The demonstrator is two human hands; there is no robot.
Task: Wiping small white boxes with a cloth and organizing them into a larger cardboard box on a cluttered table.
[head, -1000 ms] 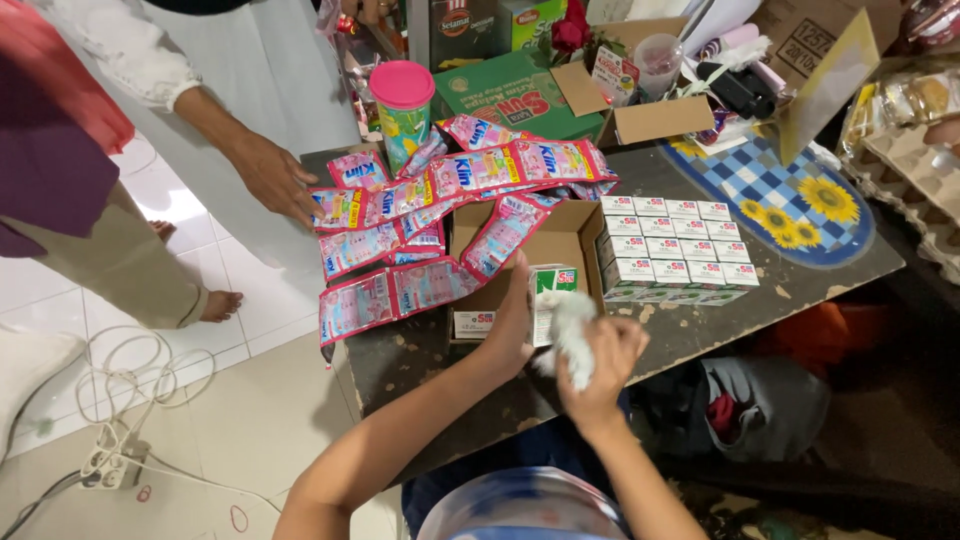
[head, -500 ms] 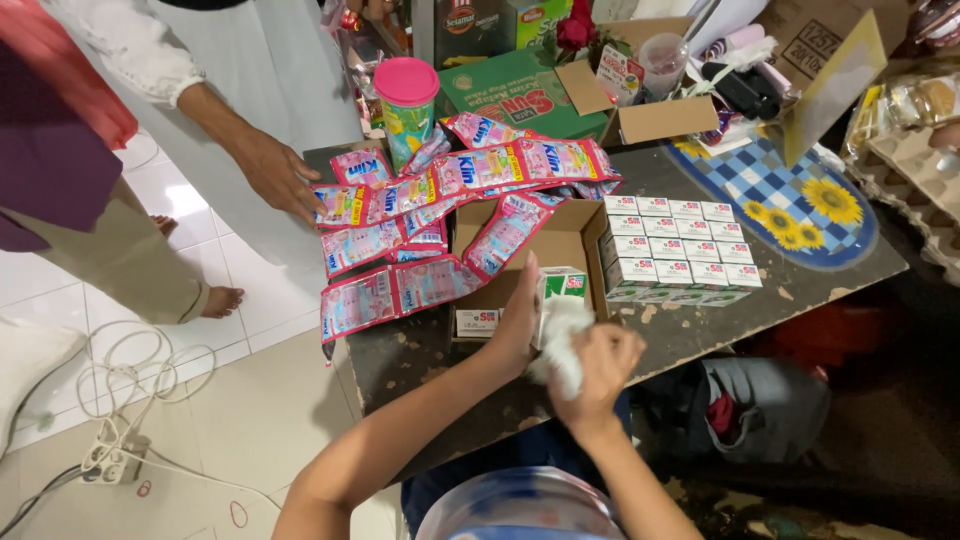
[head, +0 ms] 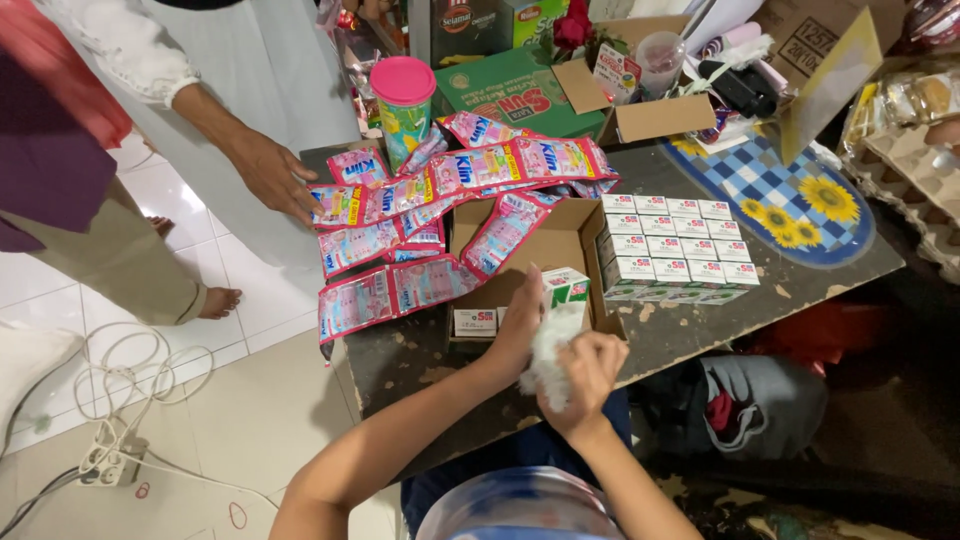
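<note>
Two hands meet at the near table (head: pixel 700 330) edge: the right hand (head: pixel 585 375) is clenched around a white cloth (head: pixel 550 352), while the left hand (head: pixel 520 325) lies flat-fingered against that cloth and beside a small green-and-white box (head: pixel 568 286) standing in an open carton (head: pixel 560 245). Pink sachet strips (head: pixel 430 210) spill from the carton's left, with another person's hand (head: pixel 270 175) resting on them. Stacked white boxes (head: pixel 675 245) sit just right of the carton.

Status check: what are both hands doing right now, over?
Left hand on small box in open carton. Right hand grips white cloth. Pink sachets alongside; another person's hand on them.
</note>
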